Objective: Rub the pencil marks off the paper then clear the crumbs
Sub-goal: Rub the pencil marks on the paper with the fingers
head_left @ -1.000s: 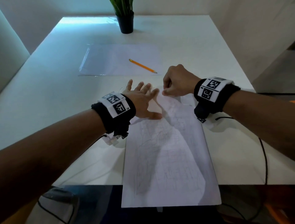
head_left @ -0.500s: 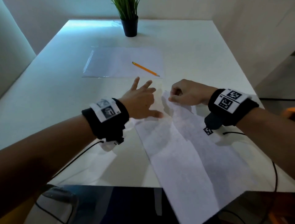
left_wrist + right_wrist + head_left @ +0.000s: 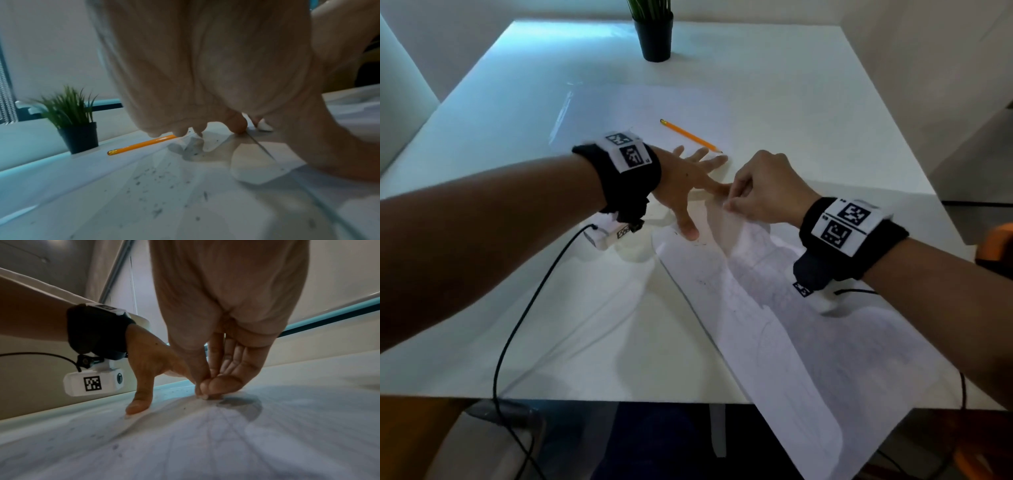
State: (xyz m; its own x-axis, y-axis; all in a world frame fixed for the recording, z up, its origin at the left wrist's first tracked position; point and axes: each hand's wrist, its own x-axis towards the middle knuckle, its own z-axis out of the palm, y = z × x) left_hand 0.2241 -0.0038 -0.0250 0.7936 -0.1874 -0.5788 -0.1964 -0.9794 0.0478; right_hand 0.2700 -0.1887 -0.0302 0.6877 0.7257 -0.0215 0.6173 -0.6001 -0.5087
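Paper (image 3: 774, 329): pencilled sheet lying skewed on the white desk (image 3: 808, 113), its near end overhanging the desk edge at 5 o'clock.
Left hand (image 3: 688, 181): fingers spread wide, thumb pressing the sheet's far corner.
Right hand (image 3: 763, 192): fingertips pinching a small white eraser (image 3: 204, 396) against the sheet.
Crumbs (image 3: 156, 175): dark specks on the desk beneath the left hand.
Pencil (image 3: 690, 135): at 12 o'clock, beyond the hands.

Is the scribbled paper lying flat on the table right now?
No. The paper hangs past the table edge, its far corner pinched in the right hand.
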